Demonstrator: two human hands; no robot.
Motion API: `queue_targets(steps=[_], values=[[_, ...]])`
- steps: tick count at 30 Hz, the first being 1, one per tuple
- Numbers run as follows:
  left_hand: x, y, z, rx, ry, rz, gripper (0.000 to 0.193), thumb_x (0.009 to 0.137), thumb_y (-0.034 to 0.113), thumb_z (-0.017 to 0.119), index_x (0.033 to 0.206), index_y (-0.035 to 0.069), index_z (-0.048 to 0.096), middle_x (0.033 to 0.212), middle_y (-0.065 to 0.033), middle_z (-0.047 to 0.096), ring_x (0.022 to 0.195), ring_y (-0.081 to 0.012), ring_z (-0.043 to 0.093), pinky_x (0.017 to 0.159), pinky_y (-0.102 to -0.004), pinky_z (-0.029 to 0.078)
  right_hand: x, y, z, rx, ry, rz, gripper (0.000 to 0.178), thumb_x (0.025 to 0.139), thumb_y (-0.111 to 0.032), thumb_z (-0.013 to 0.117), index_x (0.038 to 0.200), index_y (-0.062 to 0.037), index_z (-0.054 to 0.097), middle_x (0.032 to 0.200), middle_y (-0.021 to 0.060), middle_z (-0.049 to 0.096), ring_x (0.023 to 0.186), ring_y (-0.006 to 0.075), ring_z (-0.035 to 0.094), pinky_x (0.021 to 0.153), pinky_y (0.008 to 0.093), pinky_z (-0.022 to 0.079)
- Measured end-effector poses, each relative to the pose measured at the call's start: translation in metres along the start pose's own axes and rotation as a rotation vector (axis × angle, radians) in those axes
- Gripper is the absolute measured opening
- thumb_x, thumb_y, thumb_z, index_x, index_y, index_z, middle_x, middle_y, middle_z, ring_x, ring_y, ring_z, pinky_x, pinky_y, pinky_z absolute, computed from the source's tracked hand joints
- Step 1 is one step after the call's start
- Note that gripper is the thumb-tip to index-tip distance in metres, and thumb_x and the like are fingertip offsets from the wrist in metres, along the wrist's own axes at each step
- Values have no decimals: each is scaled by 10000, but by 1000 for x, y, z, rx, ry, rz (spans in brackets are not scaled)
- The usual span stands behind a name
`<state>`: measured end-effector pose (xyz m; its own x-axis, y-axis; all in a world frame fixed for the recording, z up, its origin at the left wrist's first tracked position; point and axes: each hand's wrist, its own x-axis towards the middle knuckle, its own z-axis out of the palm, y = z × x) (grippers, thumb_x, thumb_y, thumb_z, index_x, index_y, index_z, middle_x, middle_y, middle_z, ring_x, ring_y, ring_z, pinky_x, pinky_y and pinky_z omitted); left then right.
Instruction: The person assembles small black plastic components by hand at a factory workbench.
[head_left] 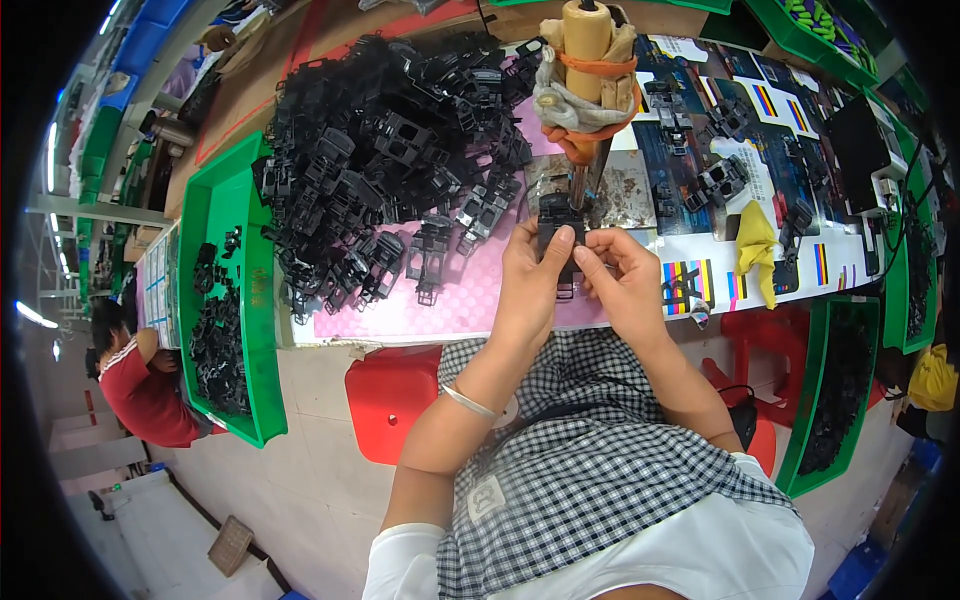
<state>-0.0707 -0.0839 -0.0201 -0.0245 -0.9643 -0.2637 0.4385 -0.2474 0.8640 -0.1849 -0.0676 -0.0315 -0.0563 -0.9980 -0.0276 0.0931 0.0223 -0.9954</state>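
Note:
My left hand (530, 280) is closed on a small black plastic frame (558, 222), its thumb lying on the part. My right hand (626, 285) pinches at the right side of the same frame, fingertips curled against it. Just above the frame stands a tool with a metal tip (578, 185), its cream-coloured body (587, 40) wrapped in grey cloth and orange bands. Whether the tip touches the frame I cannot tell. Beneath lies a stained metal plate (618, 190). To the left, a big heap of similar black frames (390, 150) covers pink bubble sheet (400, 315).
Several loose black frames (722, 180) and a yellow cloth (756, 250) lie on the printed sheet at right. Green trays of black parts flank me, one at left (262, 350), one at right (868, 370). A red stool (378, 400) stands below; another person (150, 390) sits far left.

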Motion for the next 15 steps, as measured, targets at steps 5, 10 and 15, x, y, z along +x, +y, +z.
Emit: queue_targets(steps=[5,10,15], values=[[-1,0,-1,-8,-13,0,338,892,142,598,1118,-38,421,974,-88,568,854,-104,548,741,-223,466,-1,-2,-2,-7,-12,30,145,850,-85,629,951,10,587,752,3,585,645,43,522,565,187,425],[-3,1,-2,-10,-6,9,351,892,149,600,1121,-41,414,966,-88,569,840,-102,552,732,-228,471,-1,-2,-1,-22,-41,66,167,835,-96,641,946,16,588,796,13,595,718,55,528,634,208,436],[-2,1,-3,-8,0,17,351,893,153,598,1120,-41,412,962,-88,569,832,-103,555,727,-230,473,0,0,1,-54,-28,-12,120,861,-81,619,943,1,588,701,-10,577,571,31,514,503,170,412]])
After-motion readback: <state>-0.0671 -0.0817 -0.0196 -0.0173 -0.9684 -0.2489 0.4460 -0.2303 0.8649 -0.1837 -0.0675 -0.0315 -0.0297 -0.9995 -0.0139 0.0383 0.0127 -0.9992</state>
